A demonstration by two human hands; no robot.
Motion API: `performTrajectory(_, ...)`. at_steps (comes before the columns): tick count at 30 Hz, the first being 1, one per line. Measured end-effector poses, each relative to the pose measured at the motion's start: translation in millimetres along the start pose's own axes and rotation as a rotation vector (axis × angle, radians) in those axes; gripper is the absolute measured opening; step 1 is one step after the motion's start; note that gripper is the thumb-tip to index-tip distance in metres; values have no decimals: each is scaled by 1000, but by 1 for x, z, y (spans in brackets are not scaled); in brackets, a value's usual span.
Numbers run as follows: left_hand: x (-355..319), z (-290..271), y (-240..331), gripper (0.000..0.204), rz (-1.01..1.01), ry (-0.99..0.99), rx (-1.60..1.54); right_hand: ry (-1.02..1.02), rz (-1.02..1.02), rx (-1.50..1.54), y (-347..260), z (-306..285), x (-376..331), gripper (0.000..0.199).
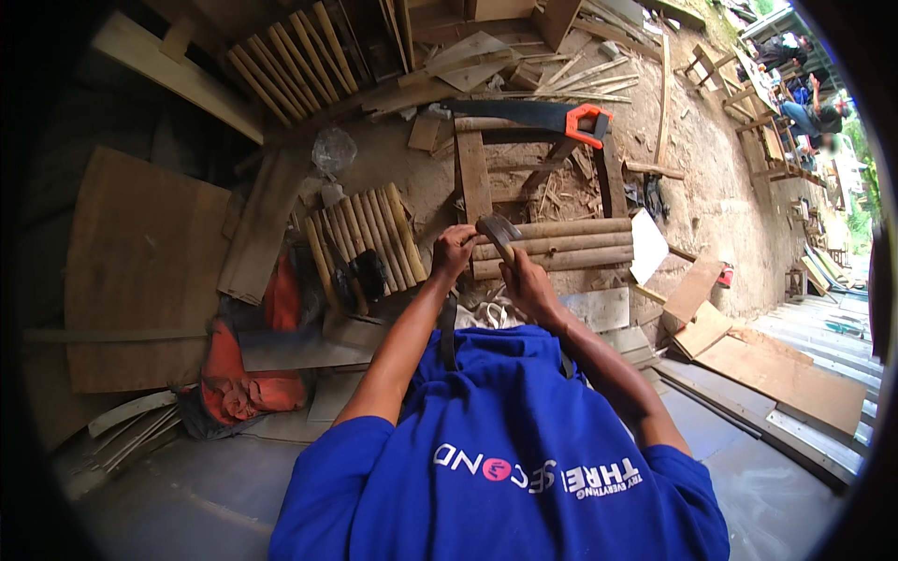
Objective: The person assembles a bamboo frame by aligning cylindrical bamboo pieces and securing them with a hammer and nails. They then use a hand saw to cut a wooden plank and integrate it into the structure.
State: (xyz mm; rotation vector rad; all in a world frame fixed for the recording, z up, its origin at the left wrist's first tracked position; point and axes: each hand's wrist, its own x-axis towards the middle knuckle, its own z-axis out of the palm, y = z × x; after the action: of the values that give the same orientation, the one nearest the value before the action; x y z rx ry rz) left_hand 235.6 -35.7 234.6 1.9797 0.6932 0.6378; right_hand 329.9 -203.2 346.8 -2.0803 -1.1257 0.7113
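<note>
My right hand grips the wooden handle of a hammer, its metal head raised over the left end of three round wooden poles lying side by side on a wooden frame. My left hand is closed at the left end of those poles, pinching something too small to make out. My blue shirt fills the lower middle of the view.
A handsaw with an orange handle lies across the frame's far end. A panel of joined poles lies at the left, with a second hammer on it. Plywood sheets, an orange bag and scrap boards surround the spot. Other people work at the far right.
</note>
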Motion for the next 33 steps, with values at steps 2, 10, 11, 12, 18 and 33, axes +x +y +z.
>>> performTrajectory(2,0,1,-3,15,62,40,-21,-19,51,0,1,2,1,28)
performTrajectory(10,0,-1,-1,15,13,5,-79,130,-24,32,4,10,2,24)
performTrajectory(11,0,-2,0,15,-9,-1,-63,136,-56,59,3,12,1,24)
performTrajectory(12,0,-2,1,15,-24,-15,-49,135,-48,18,3,14,1,24)
performTrajectory(18,1,-4,2,16,7,16,-37,137,-3,-4,-2,22,1,24)
performTrajectory(33,3,-1,-8,12,82,-7,-60,126,67,-62,-9,23,-11,32)
